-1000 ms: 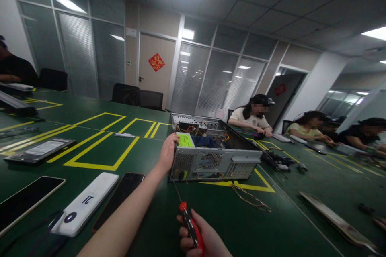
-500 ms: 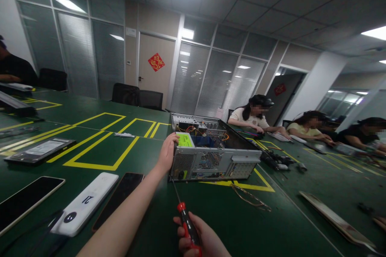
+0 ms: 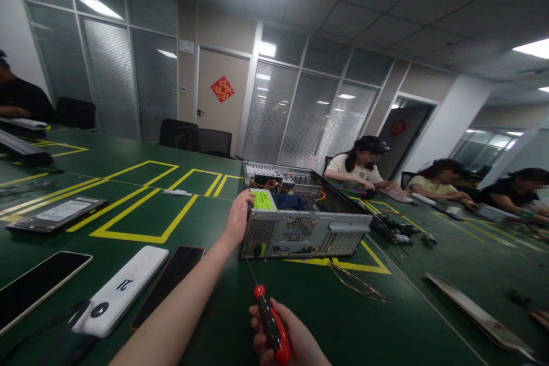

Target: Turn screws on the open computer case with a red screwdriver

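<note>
An open computer case [image 3: 319,234] lies on the green table with its rear panel towards me. Cables and a power supply with a bright green label [image 3: 262,200] show inside it. My left hand [image 3: 239,217] is closed on the left side of the case, fingers curled over the top edge beside the label. In my right hand [image 3: 281,331] I grip a red and black screwdriver [image 3: 270,320] by its handle. Its thin shaft points up and away, the tip at the lower left corner of the rear panel. Whether the tip sits in a screw cannot be made out.
On the left lie a white power bank [image 3: 122,291], two phones and a hard drive [image 3: 60,214]. Glasses [image 3: 355,283] lie right of the screwdriver, in front of the case. Cables [image 3: 392,229] lie beyond it. Co-workers [image 3: 358,168] sit along the table's far right side.
The screwdriver handle has turned in my right hand, showing more red on its right side, and my fingers have shifted around it. My left hand and the case have stayed in place.
</note>
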`<state>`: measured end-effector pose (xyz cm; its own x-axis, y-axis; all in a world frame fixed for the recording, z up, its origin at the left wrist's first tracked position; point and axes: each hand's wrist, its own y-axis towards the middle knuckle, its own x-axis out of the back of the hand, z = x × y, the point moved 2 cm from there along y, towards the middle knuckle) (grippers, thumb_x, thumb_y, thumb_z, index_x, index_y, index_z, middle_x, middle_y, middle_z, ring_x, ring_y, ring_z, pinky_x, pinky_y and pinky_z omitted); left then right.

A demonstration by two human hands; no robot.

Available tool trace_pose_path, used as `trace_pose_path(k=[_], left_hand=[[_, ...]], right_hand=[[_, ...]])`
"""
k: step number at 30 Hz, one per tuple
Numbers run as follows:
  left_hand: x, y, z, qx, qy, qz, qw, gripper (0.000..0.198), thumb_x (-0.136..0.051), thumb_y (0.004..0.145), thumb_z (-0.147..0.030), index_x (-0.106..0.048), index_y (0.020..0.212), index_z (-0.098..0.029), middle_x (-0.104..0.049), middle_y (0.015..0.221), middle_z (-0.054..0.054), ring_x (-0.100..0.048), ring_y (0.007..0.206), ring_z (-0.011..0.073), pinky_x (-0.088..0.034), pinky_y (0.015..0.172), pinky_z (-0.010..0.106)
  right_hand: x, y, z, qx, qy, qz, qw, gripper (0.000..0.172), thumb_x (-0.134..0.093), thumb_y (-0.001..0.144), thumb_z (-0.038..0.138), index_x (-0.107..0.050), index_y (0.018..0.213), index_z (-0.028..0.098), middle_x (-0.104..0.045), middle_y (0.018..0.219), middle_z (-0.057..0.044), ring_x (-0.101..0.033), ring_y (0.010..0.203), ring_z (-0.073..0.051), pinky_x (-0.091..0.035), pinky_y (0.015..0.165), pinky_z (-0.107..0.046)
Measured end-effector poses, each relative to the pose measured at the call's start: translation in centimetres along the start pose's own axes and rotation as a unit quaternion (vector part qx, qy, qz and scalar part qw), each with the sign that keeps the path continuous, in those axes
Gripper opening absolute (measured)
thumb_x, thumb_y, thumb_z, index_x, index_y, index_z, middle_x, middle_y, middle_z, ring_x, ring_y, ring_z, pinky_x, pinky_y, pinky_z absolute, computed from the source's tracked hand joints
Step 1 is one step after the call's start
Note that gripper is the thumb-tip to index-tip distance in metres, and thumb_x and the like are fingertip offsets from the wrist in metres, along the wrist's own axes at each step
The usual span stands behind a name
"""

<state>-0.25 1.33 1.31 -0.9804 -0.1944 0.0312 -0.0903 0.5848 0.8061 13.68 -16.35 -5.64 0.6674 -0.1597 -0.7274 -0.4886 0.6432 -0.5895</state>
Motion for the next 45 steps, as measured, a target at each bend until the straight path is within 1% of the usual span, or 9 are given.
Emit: trace_pose_path(k=[3, 7, 12, 19, 31, 37, 41, 43, 45], left_hand=[[0.0, 0.0, -0.1, 0.0, 0.0, 0.001, 1.0, 0.041, -0.023, 0.095, -0.045, -0.053, 0.086, -0.019, -0.061, 0.108, 0.009, -0.05, 0.119, 0.0208, -0.036, 0.107, 0.043], [0.0, 0.0, 0.0, -0.002, -0.003, 0.002, 1.0, 0.039, -0.023, 0.095, -0.042, -0.053, 0.086, -0.02, -0.061, 0.108, 0.009, -0.049, 0.119, 0.0208, -0.036, 0.107, 0.043], [-0.1, 0.0, 0.2, -0.005, -0.002, 0.004, 1.0, 0.039, -0.022, 0.095, -0.041, -0.054, 0.089, -0.02, -0.061, 0.108, 0.009, -0.049, 0.12, 0.0212, -0.036, 0.106, 0.043], [0.0, 0.0, 0.1, -0.001, -0.006, 0.005, 1.0, 0.04, -0.023, 0.095, -0.044, -0.054, 0.087, -0.019, -0.061, 0.108, 0.01, -0.049, 0.12, 0.0215, -0.035, 0.107, 0.043], [-0.1, -0.1, 0.2, -0.004, -0.007, 0.007, 1.0, 0.04, -0.022, 0.095, -0.043, -0.054, 0.089, -0.019, -0.06, 0.108, 0.01, -0.048, 0.121, 0.021, -0.035, 0.107, 0.043], [-0.1, 0.0, 0.1, -0.003, -0.004, 0.003, 1.0, 0.04, -0.023, 0.095, -0.044, -0.054, 0.087, -0.019, -0.061, 0.107, 0.01, -0.05, 0.119, 0.0219, -0.037, 0.106, 0.043], [0.0, 0.0, 0.1, -0.002, -0.001, 0.003, 1.0, 0.041, -0.023, 0.095, -0.044, -0.054, 0.087, -0.019, -0.061, 0.107, 0.01, -0.049, 0.12, 0.0217, -0.037, 0.106, 0.043], [0.0, 0.0, 0.0, -0.003, -0.001, 0.003, 1.0, 0.04, -0.023, 0.095, -0.043, -0.054, 0.088, -0.019, -0.061, 0.107, 0.01, -0.049, 0.12, 0.0216, -0.036, 0.107, 0.042], [-0.1, 0.0, 0.0, -0.005, -0.003, 0.004, 1.0, 0.04, -0.023, 0.095, -0.043, -0.054, 0.088, -0.019, -0.061, 0.108, 0.01, -0.049, 0.121, 0.0215, -0.036, 0.107, 0.042]], right_hand=[[0.3, 0.2, 0.0, -0.009, -0.009, -0.005, 1.0, 0.033, -0.049, 0.087, 0.037, -0.061, 0.095, 0.008, -0.058, 0.061, -0.002, -0.054, 0.05, -0.009, -0.033, 0.042, -0.014], [0.1, -0.2, -0.1, 0.002, -0.019, 0.008, 1.0, 0.033, -0.046, 0.089, 0.038, -0.06, 0.09, 0.009, -0.055, 0.058, 0.0, -0.043, 0.041, -0.003, -0.022, 0.036, -0.01], [-2.1, -1.8, 0.4, 0.063, -0.072, 0.069, 0.993, 0.034, -0.05, 0.086, 0.042, -0.061, 0.091, 0.01, -0.055, 0.058, 0.001, -0.039, 0.039, -0.004, -0.019, 0.033, -0.013], [-4.0, -3.2, 1.8, 0.147, -0.045, 0.076, 0.985, 0.031, -0.061, 0.08, 0.04, -0.061, 0.091, 0.011, -0.053, 0.058, 0.003, -0.034, 0.04, -0.002, -0.017, 0.033, -0.012], [-3.7, -2.9, 1.7, 0.134, -0.044, 0.087, 0.986, 0.032, -0.063, 0.078, 0.039, -0.061, 0.092, 0.01, -0.053, 0.058, 0.003, -0.035, 0.04, -0.002, -0.017, 0.033, -0.012], [-3.6, -2.9, 1.8, 0.142, -0.027, 0.066, 0.987, 0.03, -0.06, 0.081, 0.037, -0.062, 0.091, 0.009, -0.053, 0.057, 0.003, -0.035, 0.039, -0.002, -0.017, 0.033, -0.012], [-3.7, -3.1, 1.8, 0.141, -0.024, 0.067, 0.987, 0.031, -0.056, 0.083, 0.036, -0.062, 0.093, 0.008, -0.056, 0.059, 0.001, -0.04, 0.042, -0.004, -0.021, 0.035, -0.013], [-4.2, -3.7, 1.8, 0.117, -0.03, 0.097, 0.988, 0.033, -0.058, 0.079, 0.034, -0.062, 0.099, 0.008, -0.061, 0.067, -0.001, -0.05, 0.05, -0.008, -0.032, 0.041, -0.016], [-4.9, -4.5, 1.9, 0.085, -0.045, 0.142, 0.985, 0.04, -0.062, 0.071, 0.026, -0.059, 0.107, 0.009, -0.066, 0.083, -0.005, -0.06, 0.068, -0.014, -0.044, 0.055, -0.023]])
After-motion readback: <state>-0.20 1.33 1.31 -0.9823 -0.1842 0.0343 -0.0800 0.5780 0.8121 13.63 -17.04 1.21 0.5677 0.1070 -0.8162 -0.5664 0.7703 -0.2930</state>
